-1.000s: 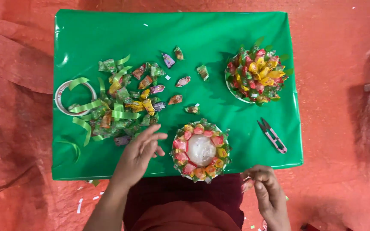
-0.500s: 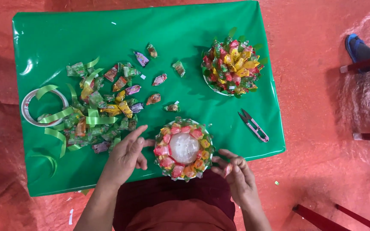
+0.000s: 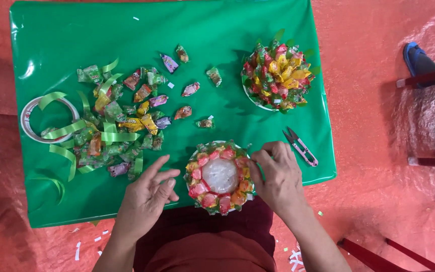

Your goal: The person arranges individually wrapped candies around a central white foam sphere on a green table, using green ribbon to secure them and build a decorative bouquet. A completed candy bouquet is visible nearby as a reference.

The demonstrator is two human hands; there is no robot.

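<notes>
Right hand (image 3: 277, 176), grip pinched at the rim of the round candy-ringed white dish (image 3: 220, 176) on the green desk (image 3: 227, 30), steadying it; left hand (image 3: 147, 196) open, empty, beside it.

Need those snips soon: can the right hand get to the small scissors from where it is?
Probably yes. The right hand rests on the candy ring, and the small scissors lie just beside it on bare green table, nothing between.

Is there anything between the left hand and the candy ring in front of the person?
Nothing visible. The left hand hovers open just left of the candy ring, with only bare green table in the gap. The right hand already touches the ring's right edge; the loose candies lie farther back.
</notes>
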